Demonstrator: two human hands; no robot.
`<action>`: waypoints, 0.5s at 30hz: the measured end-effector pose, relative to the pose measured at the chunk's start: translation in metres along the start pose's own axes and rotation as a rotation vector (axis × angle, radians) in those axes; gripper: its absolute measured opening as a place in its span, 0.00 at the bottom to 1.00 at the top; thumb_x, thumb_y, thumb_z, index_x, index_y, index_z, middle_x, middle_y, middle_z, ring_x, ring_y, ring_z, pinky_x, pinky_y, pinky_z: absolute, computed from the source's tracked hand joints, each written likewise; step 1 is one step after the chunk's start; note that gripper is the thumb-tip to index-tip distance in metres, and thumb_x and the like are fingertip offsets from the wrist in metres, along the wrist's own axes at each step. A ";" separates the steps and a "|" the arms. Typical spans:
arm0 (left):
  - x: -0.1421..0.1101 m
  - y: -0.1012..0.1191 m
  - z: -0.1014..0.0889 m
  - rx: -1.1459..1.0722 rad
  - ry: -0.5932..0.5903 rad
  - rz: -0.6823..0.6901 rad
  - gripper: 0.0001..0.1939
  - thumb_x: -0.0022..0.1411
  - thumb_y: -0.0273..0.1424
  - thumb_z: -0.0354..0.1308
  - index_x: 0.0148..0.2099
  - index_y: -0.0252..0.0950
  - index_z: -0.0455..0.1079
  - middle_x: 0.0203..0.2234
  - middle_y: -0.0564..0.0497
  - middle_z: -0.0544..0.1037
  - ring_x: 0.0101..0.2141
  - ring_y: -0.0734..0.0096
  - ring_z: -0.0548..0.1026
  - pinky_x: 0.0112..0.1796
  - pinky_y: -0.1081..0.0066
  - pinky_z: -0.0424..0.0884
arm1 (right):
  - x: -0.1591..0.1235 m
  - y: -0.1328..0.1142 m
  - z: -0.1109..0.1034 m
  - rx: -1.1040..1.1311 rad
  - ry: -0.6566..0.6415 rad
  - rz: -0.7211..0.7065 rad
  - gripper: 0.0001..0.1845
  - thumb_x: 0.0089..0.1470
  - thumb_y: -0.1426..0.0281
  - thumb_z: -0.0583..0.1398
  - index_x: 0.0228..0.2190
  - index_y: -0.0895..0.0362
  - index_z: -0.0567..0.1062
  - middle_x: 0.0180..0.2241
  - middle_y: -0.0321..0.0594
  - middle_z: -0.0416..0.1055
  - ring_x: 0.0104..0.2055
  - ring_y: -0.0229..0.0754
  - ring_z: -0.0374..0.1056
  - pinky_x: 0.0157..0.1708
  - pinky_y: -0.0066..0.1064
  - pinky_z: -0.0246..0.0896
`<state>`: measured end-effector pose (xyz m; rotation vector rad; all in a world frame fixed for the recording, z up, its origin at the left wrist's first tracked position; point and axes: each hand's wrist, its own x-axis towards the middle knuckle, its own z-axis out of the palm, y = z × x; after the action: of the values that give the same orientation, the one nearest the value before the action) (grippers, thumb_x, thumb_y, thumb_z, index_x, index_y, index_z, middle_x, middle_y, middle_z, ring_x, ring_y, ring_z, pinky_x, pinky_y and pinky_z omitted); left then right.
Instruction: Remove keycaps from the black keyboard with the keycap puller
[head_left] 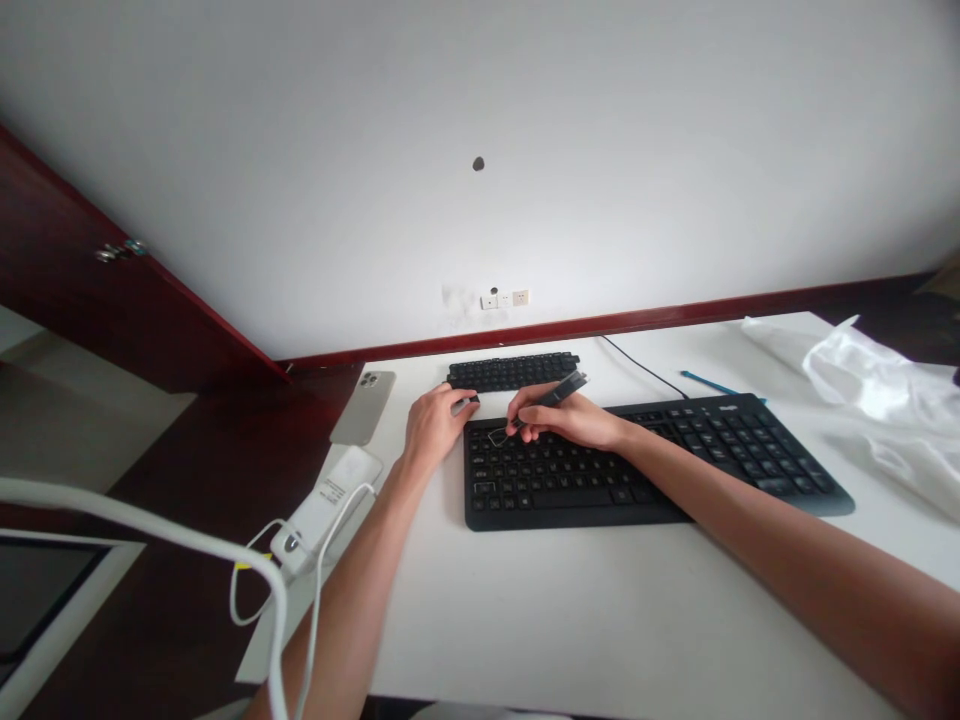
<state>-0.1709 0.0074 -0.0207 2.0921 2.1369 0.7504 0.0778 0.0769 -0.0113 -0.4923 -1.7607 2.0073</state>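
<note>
A black keyboard [720,445] lies on the white table [600,610]. My right hand [566,415] is closed around the dark handle of a keycap puller [559,390]. The puller's wire loop reaches down over the keyboard's upper left keys; whether it touches a key I cannot tell. At the keyboard's top left corner, my left hand [435,425] pinches a small grey and black piece [465,404], too small to name. Just behind both hands, black keycaps [514,372] sit close together in rows with an uneven outline.
On the left edge lie a phone [364,408] and a white power strip [330,505] with white cables. A thick white tube [187,540] crosses the lower left. Toward the right are a blue stick [712,383] and white plastic bags [870,375]. The wall [360,180] stands behind.
</note>
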 end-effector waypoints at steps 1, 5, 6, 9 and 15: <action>0.000 -0.002 0.001 -0.010 -0.004 -0.004 0.10 0.69 0.35 0.67 0.51 0.45 0.84 0.36 0.52 0.81 0.34 0.68 0.79 0.40 0.71 0.71 | 0.000 -0.001 0.000 -0.025 -0.001 0.001 0.14 0.62 0.60 0.68 0.40 0.58 0.81 0.39 0.45 0.83 0.35 0.39 0.76 0.37 0.31 0.73; 0.002 -0.009 0.003 -0.039 -0.035 -0.011 0.09 0.68 0.35 0.68 0.50 0.46 0.84 0.33 0.53 0.81 0.32 0.69 0.78 0.39 0.70 0.71 | -0.002 -0.006 0.002 -0.101 0.008 0.013 0.13 0.63 0.60 0.67 0.40 0.57 0.82 0.39 0.45 0.83 0.35 0.40 0.76 0.36 0.32 0.73; 0.002 -0.010 0.003 -0.042 -0.036 -0.014 0.09 0.68 0.35 0.68 0.50 0.46 0.84 0.33 0.53 0.82 0.32 0.69 0.78 0.39 0.70 0.71 | -0.002 -0.007 0.003 -0.109 0.011 0.014 0.13 0.63 0.60 0.66 0.40 0.57 0.82 0.39 0.45 0.82 0.35 0.41 0.76 0.36 0.32 0.73; 0.003 -0.010 0.003 -0.041 -0.034 -0.024 0.10 0.68 0.35 0.67 0.50 0.46 0.84 0.33 0.53 0.83 0.33 0.68 0.79 0.39 0.70 0.71 | -0.002 -0.008 0.003 -0.123 0.011 0.010 0.12 0.64 0.61 0.66 0.40 0.58 0.82 0.40 0.45 0.82 0.35 0.40 0.76 0.37 0.32 0.72; 0.003 -0.008 0.001 -0.041 -0.032 -0.042 0.11 0.68 0.32 0.68 0.51 0.44 0.84 0.32 0.54 0.81 0.32 0.70 0.77 0.40 0.70 0.71 | -0.001 -0.006 0.002 -0.143 -0.008 -0.002 0.12 0.65 0.62 0.65 0.40 0.59 0.81 0.40 0.46 0.82 0.35 0.40 0.75 0.36 0.30 0.71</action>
<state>-0.1779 0.0110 -0.0233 2.0186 2.1236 0.7439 0.0777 0.0757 -0.0047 -0.5268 -1.9179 1.8926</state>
